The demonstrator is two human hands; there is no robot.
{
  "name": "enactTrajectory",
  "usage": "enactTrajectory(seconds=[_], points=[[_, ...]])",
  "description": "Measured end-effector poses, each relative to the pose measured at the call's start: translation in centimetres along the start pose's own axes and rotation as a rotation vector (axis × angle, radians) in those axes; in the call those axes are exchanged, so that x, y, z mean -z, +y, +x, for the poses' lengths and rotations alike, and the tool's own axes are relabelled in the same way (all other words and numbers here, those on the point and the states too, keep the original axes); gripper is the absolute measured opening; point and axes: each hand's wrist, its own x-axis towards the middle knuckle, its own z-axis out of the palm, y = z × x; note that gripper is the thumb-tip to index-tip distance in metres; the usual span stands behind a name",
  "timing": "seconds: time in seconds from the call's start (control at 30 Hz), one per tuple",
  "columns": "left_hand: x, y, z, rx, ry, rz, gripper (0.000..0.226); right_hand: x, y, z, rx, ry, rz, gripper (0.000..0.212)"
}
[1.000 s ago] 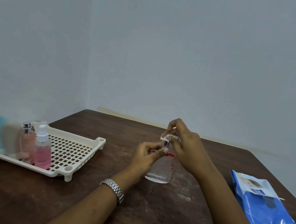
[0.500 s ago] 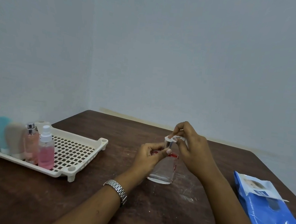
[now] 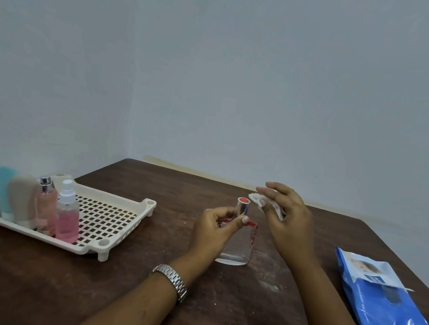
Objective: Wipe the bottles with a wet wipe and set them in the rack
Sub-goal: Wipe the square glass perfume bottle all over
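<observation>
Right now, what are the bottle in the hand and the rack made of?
The bottle looks like clear glass, shiny; the table shows through it. It may be hard plastic. The rack looks like cream plastic, matte, moulded with a grid of holes.

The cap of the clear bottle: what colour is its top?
Red-orange, on a silver cap; the head view shows it.

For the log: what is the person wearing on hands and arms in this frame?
The left hand and the right hand are bare, with no gloves. Both forearms are uncovered; no sleeve shows. A silver metal link watch band circles the left wrist. The right wrist carries nothing.
</observation>
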Motion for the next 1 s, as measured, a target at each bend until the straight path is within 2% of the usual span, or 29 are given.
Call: enactTrajectory(seconds=[0.1, 0.2, 0.27, 0.5, 0.67, 0.77, 0.87, 1.0], points=[[-0.3, -0.2, -0.2, -0.067, 0.123, 0.178, 0.031, -0.7, -0.1, -0.9, 0.146, 0.048, -0.079, 0.025], [-0.5, -0.3, -0.4, -0.100, 0.213, 0.270, 0.025, -1.4, 0.0, -2.0, 0.437, -0.084, -0.286, 0.025], [-0.5, -0.3, -0.4, -0.129, 0.232, 0.312, 0.021, -1.4, 0.2, -2.3, 0.505, -0.124, -0.355, 0.025], [-0.2, -0.4, -0.3, -0.081, 0.174, 0.276, 0.033, -0.7, 0.5, -2.7, 0.493, -0.167, -0.419, 0.023], [0.1, -0.1, -0.1, -0.047, 0.093, 0.239, 0.029, -1.3, 0.4, -2.4, 0.303, -0.037, -0.271, 0.025], [0.3, -0.2, -0.2, -0.027, 0.094, 0.155, 0.015, -1.5, 0.4, -3.0, 0.311, -0.084, -0.250, 0.024], [0.1, -0.4, -0.3, 0.022, 0.127, 0.056, 0.015, -1.0, 1.0, -3.1, 0.302, -0.154, -0.274, 0.021], [-0.2, -1.3, 0.1, -0.038, 0.121, 0.054, 0.028, -1.0, 0.6, -2.5, 0.226, -0.013, -0.235, 0.018]])
